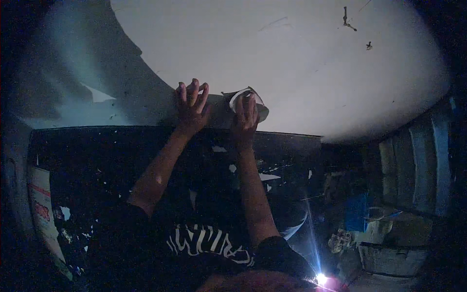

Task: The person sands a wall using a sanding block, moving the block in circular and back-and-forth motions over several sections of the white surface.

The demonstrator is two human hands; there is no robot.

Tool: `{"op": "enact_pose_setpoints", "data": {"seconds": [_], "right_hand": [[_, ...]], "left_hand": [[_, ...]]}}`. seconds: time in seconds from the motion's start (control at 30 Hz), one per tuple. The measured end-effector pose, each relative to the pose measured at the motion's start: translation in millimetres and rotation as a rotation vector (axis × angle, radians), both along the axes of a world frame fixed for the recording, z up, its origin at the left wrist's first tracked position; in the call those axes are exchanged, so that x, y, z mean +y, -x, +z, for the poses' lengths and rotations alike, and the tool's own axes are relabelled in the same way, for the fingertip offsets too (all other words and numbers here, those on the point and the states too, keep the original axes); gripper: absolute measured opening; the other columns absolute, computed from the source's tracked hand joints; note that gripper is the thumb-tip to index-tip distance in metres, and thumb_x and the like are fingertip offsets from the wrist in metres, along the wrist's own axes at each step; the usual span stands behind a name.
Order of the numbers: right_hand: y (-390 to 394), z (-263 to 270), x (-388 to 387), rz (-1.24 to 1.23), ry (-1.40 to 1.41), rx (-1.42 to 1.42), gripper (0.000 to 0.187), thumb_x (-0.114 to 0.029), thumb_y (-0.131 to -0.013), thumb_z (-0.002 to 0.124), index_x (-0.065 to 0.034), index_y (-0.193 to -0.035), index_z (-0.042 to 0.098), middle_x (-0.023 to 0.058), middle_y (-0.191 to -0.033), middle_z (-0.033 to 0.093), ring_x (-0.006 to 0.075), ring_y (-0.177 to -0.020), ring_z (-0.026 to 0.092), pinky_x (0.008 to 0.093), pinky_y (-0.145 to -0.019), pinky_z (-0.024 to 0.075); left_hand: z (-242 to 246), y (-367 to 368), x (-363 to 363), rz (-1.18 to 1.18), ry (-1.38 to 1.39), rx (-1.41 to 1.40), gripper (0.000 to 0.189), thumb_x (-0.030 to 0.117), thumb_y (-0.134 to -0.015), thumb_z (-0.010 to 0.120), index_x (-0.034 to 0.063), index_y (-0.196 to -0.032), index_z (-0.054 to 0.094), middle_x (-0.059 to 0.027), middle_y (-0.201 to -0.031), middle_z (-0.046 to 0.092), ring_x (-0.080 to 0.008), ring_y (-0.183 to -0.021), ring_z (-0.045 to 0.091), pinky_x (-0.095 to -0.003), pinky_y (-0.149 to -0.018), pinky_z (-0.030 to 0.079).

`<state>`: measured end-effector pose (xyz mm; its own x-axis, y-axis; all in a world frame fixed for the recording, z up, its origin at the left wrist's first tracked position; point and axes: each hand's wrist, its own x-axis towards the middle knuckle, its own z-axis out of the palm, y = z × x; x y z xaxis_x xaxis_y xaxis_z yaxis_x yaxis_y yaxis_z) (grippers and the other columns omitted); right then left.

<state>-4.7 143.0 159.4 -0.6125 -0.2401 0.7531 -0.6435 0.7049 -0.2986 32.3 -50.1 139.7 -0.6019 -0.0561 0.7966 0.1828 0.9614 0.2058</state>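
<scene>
A broad pale surface (292, 73) lies before me, with a dark curved shadow across its left part. My left hand (191, 104) is on or just over its near part, fingers spread and nothing seen between them. To the right, my right hand (247, 111) touches a small curled piece of pale, sheet-like material (261, 109). Its fingers are close together over the curl; whether they pinch it is unclear. The thumb and palm are hidden in shade.
Below the pale surface is a dark panel (120, 157) with scattered pale scraps or patches. A bright lamp (321, 279) shines at the bottom. At right are a grey tub (394, 259), a blue object (355, 211) and hanging, curtain-like folds (419, 164). A printed sheet (43, 204) is at left.
</scene>
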Motion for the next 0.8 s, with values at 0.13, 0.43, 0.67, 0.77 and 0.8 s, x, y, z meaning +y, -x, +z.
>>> {"op": "enact_pose_setpoints", "data": {"seconds": [0.13, 0.43, 0.67, 0.77, 0.8], "right_hand": [[7, -4, 16, -0.019, 0.068, 0.145, 0.045, -0.004, -0.095, 0.054, -0.0072, -0.139, 0.055, 0.0264, -0.149, 0.042, 0.0443, -0.136, 0.043, 0.0516, -0.107, 0.0407], [37, -12, 52, -0.109, 0.136, 0.212, 0.057, 0.004, -0.09, 0.054, -0.0123, -0.145, 0.051, 0.0228, -0.157, 0.03, 0.0433, -0.141, 0.034, 0.0531, -0.112, 0.0354], [42, -6, 48, 0.071, 0.632, -0.025, 0.047, -0.028, -0.101, 0.051, -0.0015, -0.14, 0.052, 0.0278, -0.146, 0.045, 0.0421, -0.133, 0.047, 0.0473, -0.102, 0.0463], [41, -17, 48, 0.094, 0.673, -0.059, 0.052, -0.028, -0.103, 0.048, 0.0031, -0.144, 0.044, 0.0267, -0.15, 0.041, 0.0402, -0.137, 0.043, 0.0457, -0.104, 0.0449], [40, -20, 45, 0.081, 0.639, -0.043, 0.053, -0.027, -0.103, 0.047, 0.0042, -0.146, 0.041, 0.0264, -0.151, 0.04, 0.0396, -0.138, 0.042, 0.0452, -0.105, 0.0444]], "left_hand": [[-3, 0, 0, 0.007, -0.006, -0.053, 0.063, 0.033, -0.093, 0.061, 0.0167, -0.15, 0.042, -0.0146, -0.163, 0.021, -0.05, -0.147, 0.007, -0.0679, -0.114, 0.014], [-3, -2, -3, 0.028, 0.018, -0.065, 0.066, 0.031, -0.09, 0.063, 0.0172, -0.151, 0.041, -0.0159, -0.163, 0.018, -0.0519, -0.147, 0.006, -0.0676, -0.113, 0.016], [0, -3, 0, 0.059, 0.017, -0.143, 0.069, 0.033, -0.089, 0.065, 0.0157, -0.151, 0.041, -0.0168, -0.162, 0.021, -0.0542, -0.144, 0.012, -0.0682, -0.113, 0.015], [5, -3, 4, 0.042, 0.003, -0.183, 0.067, 0.034, -0.09, 0.062, 0.015, -0.151, 0.041, -0.0166, -0.162, 0.021, -0.0542, -0.145, 0.009, -0.0676, -0.114, 0.014], [2, -2, 2, 0.045, 0.003, -0.182, 0.067, 0.034, -0.09, 0.062, 0.015, -0.151, 0.041, -0.0166, -0.162, 0.021, -0.0542, -0.145, 0.009, -0.0676, -0.114, 0.014]]}}
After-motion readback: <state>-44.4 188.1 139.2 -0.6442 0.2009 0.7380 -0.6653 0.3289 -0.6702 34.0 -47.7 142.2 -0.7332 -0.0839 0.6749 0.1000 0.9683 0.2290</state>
